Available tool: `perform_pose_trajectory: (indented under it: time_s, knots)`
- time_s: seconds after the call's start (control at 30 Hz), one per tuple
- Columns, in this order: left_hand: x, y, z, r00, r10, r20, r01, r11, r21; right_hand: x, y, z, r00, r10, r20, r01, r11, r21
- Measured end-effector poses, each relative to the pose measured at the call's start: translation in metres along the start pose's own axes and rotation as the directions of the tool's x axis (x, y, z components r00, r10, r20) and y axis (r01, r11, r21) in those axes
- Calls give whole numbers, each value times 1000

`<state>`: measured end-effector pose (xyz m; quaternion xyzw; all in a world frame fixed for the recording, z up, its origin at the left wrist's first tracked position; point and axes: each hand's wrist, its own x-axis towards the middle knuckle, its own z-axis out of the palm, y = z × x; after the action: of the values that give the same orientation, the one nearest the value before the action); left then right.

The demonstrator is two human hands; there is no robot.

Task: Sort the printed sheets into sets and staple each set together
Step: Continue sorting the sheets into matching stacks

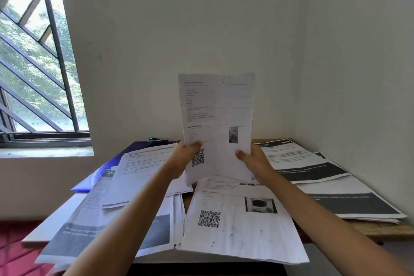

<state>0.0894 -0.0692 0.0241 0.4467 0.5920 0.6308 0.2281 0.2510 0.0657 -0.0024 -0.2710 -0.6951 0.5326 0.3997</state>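
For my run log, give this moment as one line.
left hand: grips sheet | right hand: grips sheet | sheet: upright | piles: on table

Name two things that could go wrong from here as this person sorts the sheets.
The held sheet, pinched near its bottom by the left hand and right hand, stands upright and could flop or crease. The fanned piles on the left overlap and overhang the table, so sets might mix or slide off.
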Motion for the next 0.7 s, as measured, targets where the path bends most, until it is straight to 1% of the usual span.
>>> perform_pose_trajectory:
  time_s: [0.07, 0.13, 0.23, 0.33, 0.4, 0.5, 0.7]
  knots:
    - [2, 15, -3, 999, 0, 34, 1, 1000, -15, 2, -11, -4, 999, -29, 30, 28, 999, 20]
    - [3, 30, -10, 993, -28, 114, 32, 999, -39, 3, -23, -10, 996, -43, 78, 40, 998, 37]
    - [2, 45, -22, 966, -97, 240, 120, 989, -86, 3, -35, -22, 990, -29, 140, 22, 999, 45]
    - [0, 47, -28, 947, -102, 303, 157, 974, -164, 2, -37, -28, 989, 9, 150, -19, 998, 66]
    - [-4, 43, -25, 949, -105, 296, 159, 974, -164, 2, -36, -29, 992, 32, 121, -47, 992, 118]
    - [-9, 31, -18, 966, -121, 230, 154, 979, -132, 5, -32, -27, 995, 65, 75, -77, 981, 179]
    - [-12, 13, -9, 984, -152, 94, 166, 972, -165, 8, -25, -21, 996, 78, 36, -84, 981, 176]
